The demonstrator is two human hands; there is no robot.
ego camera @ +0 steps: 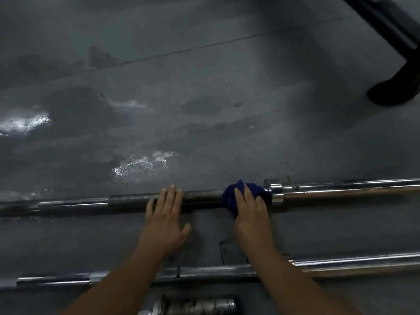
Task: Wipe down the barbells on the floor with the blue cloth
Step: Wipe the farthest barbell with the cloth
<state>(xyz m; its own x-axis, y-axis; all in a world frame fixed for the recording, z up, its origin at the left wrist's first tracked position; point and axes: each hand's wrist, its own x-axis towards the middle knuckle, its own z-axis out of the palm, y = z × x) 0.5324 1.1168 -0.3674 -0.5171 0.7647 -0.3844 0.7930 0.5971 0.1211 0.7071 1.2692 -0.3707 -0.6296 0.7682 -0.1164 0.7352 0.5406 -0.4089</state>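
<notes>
Steel barbells [341, 190] — two; blue cloth [228, 198] — one.

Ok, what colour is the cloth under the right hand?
The cloth is dark blue, head view.

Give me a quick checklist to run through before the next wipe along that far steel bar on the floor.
1. Dark blue bunched cloth on the far steel barbell: ok, it sits on the shaft beside the shiny collar.
2. Right hand holds the cloth: ok.
3. Left hand steadies the bar: ok, fingers flat on it.
4. Shaft free leftward of the cloth: not ok, the left hand lies on it.
5. Near steel barbell already wiped: cannot tell.
</notes>
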